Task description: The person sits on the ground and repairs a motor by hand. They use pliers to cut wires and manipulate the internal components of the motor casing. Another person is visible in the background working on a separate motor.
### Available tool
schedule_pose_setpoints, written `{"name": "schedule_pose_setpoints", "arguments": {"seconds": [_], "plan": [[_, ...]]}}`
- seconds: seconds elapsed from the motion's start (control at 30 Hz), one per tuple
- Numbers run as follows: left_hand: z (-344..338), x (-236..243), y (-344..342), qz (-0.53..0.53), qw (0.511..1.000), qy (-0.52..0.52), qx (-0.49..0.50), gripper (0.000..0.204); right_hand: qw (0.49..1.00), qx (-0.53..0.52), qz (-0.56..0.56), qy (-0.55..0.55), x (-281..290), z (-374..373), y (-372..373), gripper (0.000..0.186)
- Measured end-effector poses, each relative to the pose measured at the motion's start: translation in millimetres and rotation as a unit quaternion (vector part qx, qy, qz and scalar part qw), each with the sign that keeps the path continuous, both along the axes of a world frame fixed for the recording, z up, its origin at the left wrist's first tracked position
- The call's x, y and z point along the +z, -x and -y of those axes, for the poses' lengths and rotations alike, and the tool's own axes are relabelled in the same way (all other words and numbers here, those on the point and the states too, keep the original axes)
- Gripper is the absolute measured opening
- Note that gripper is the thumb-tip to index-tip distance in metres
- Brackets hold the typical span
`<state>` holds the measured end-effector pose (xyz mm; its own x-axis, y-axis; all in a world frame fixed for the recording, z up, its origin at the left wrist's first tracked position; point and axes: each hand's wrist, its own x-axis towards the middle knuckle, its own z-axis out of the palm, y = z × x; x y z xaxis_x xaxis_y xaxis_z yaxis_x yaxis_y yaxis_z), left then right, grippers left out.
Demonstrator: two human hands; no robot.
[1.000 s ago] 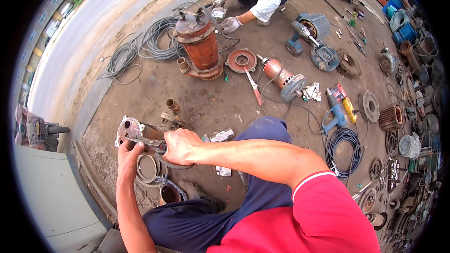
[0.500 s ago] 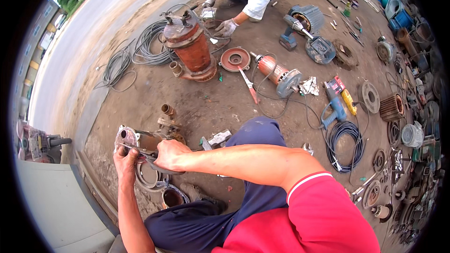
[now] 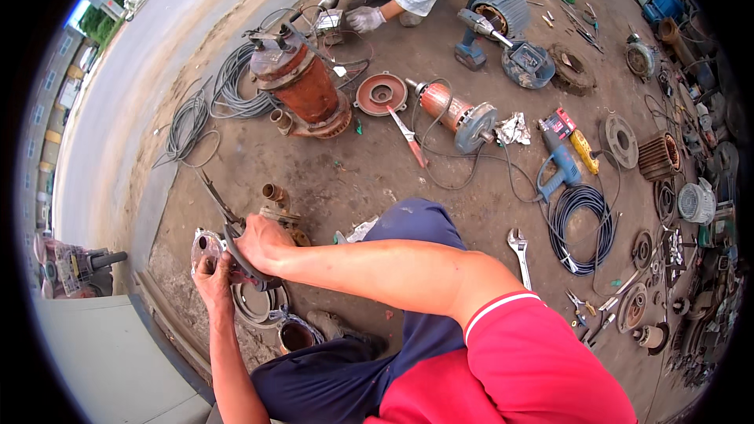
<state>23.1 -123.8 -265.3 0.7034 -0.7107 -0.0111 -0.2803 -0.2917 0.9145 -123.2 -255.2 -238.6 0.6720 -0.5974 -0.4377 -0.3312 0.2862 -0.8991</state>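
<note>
My right hand (image 3: 263, 242) is closed round the handles of large dark pliers (image 3: 222, 202), whose long jaws point up and away. Below and left, a cylindrical metal housing (image 3: 198, 250) lies with its round, light-rimmed end toward me. My left hand (image 3: 213, 281) has its fingertips pinched at that rim; what they hold is too small to make out. Behind my right hand stands a brass-coloured pipe fitting (image 3: 275, 193). A metal ring (image 3: 271, 316) and an open cylinder (image 3: 296, 336) lie on the ground near my left forearm.
A rusty red pump (image 3: 306, 88) stands ahead beside coiled grey cable (image 3: 236, 93). A co-worker's gloved hand (image 3: 364, 20) is beyond it. Rightward lie a rotor (image 3: 449, 108), a blue drill (image 3: 559, 169), coiled cable (image 3: 580, 228) and an adjustable wrench (image 3: 518, 254). A pale panel (image 3: 110, 353) borders the left.
My right hand has lifted the pliers off the housing's end and swung their jaws up and away. My left hand stays at the rim. The co-worker's right hand has shifted toward a small box.
</note>
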Motion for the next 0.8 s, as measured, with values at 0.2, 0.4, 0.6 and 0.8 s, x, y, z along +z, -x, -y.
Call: {"name": "schedule_pose_setpoints", "arguments": {"seconds": [0.2,0.4,0.6,0.8], "plan": [[-5.9,-8.1,-17.0,-0.019,1.0,0.008,-0.016,0.021,0.999,-0.01,0.023,0.023,10.3,-5.1,8.0,0.054],[-5.9,-18.5,-30.2,0.06,0.996,-0.03,-0.061,0.031,0.997,-0.002,0.063,0.037,21.0,-8.0,19.7,0.044],[0.4,-9.7,-13.6,0.015,0.998,-0.03,-0.043,0.028,0.995,0.017,0.089,0.036,23.7,0.0,36.8,0.038],[6.3,-11.0,-2.5,0.036,0.998,-0.057,-0.004,0.023,0.996,0.013,0.086,0.021,19.0,15.5,40.2,0.043]]}}
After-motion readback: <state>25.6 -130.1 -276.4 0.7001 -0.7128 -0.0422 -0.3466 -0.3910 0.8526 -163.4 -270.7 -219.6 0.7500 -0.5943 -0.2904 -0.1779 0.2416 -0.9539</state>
